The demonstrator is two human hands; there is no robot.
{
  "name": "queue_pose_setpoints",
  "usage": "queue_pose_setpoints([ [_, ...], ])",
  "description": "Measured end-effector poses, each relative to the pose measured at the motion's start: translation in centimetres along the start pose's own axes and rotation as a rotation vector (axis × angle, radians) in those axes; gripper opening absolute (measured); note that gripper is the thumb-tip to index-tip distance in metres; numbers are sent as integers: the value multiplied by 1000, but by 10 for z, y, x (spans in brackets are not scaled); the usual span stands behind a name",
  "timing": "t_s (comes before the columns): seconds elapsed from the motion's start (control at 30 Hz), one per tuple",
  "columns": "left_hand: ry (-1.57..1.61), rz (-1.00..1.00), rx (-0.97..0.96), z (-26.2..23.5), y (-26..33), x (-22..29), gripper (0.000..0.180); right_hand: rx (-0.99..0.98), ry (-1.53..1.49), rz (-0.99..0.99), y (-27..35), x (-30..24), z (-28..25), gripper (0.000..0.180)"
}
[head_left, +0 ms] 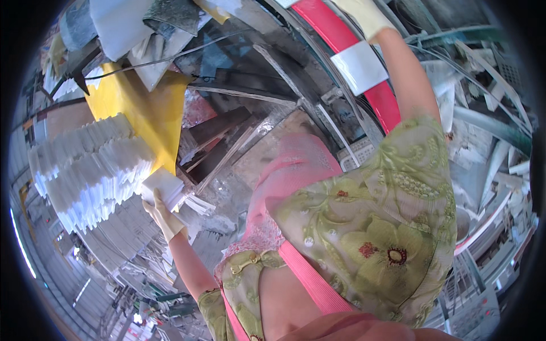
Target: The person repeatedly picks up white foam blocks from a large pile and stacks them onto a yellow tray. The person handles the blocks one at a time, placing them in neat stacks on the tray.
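My left hand (162, 215), in a cream glove, grips a small stack of white square tiles (164, 185) by its near edge. Right beside that stack, tall piles of white tiles (94, 162) stand at the left. My right hand (364, 16), gloved the same way, reaches over a red conveyor belt (333, 29) at the top. Its fingers run into the picture's upper edge, so their shape and anything under them are hidden. A single white tile (359, 66) lies on the belt, just short of my right wrist.
A yellow sheet (139, 108) hangs behind the tile piles. Wooden planks (219, 133) and broken white pieces (199, 204) lie between me and the piles. A metal rail (341, 85) edges the belt. Scrap and pipes (489, 125) crowd the right side.
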State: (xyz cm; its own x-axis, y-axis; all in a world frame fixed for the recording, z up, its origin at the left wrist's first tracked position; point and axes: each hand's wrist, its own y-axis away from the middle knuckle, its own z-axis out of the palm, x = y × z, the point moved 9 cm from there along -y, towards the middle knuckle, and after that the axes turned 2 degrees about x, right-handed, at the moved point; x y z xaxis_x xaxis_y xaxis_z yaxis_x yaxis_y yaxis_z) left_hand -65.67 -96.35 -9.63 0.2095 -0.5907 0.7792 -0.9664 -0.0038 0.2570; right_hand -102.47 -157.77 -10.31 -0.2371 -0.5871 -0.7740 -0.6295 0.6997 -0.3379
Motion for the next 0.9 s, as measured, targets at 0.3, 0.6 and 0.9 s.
queue_pose_setpoints([
  [0.3, -9, 73, -33, 4, 0, 3, 86, -132, 556, 75, 191, 1, -54, 65],
  [0.6, 52, 139, -61, 7, -3, 4, 84, -265, 414, 114, 190, 23, -9, 92],
  [0.9, 104, 67, -80, 7, -8, -3, 84, -378, 391, -66, 182, 17, -10, 74],
])
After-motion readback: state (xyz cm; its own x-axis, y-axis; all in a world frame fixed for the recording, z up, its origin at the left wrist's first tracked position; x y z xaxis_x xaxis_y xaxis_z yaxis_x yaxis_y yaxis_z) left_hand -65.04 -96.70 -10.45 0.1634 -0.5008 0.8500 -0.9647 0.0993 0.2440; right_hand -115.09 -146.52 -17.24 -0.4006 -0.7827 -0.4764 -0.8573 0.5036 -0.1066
